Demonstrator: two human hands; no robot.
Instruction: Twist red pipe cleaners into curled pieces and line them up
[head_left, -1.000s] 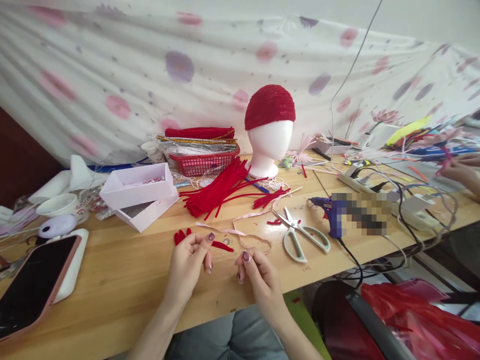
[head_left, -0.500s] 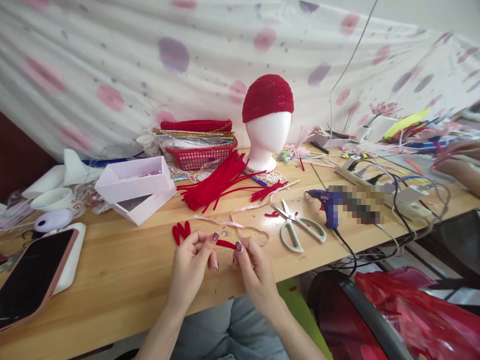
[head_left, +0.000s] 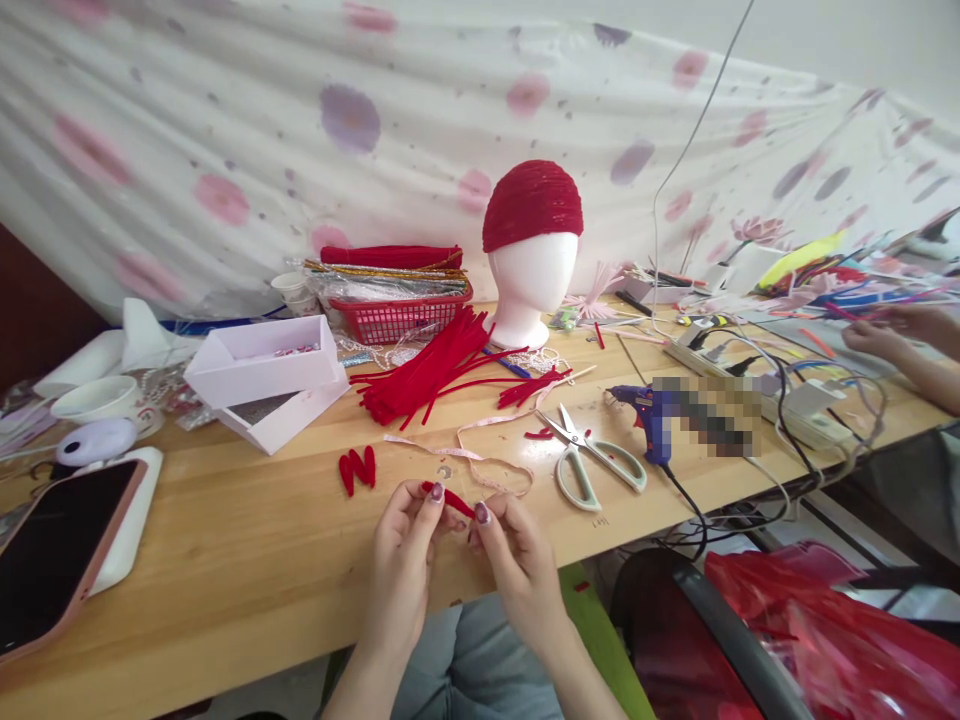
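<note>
Between my two hands stretches a short red pipe cleaner (head_left: pixel 456 503), slightly slanted down to the right. My left hand (head_left: pixel 405 535) pinches its left end between thumb and fingers. The right end is pinched by my right hand (head_left: pixel 517 545). Just left of my hands, several small red folded pieces (head_left: pixel 356 470) lie side by side on the wooden table (head_left: pixel 247 560). Beyond my hands is a loosely curled tape measure (head_left: pixel 472 454). A pair of scissors (head_left: pixel 592 455) lies to the right with blades spread, near small red offcuts (head_left: pixel 538 435).
Behind are a bundle of red pipe cleaners (head_left: pixel 424 375), a red basket (head_left: pixel 397 320) and a white foam head (head_left: pixel 529 285) in a red wrapped cap. A glue gun (head_left: pixel 652 415) with cable lies right, white boxes (head_left: pixel 262 365) left. Another person's hand (head_left: pixel 900 340) works at far right.
My left hand has shifted right, nearer my right hand, and both sit slightly lower. The small red pieces now show fully. The other person's hands have moved.
</note>
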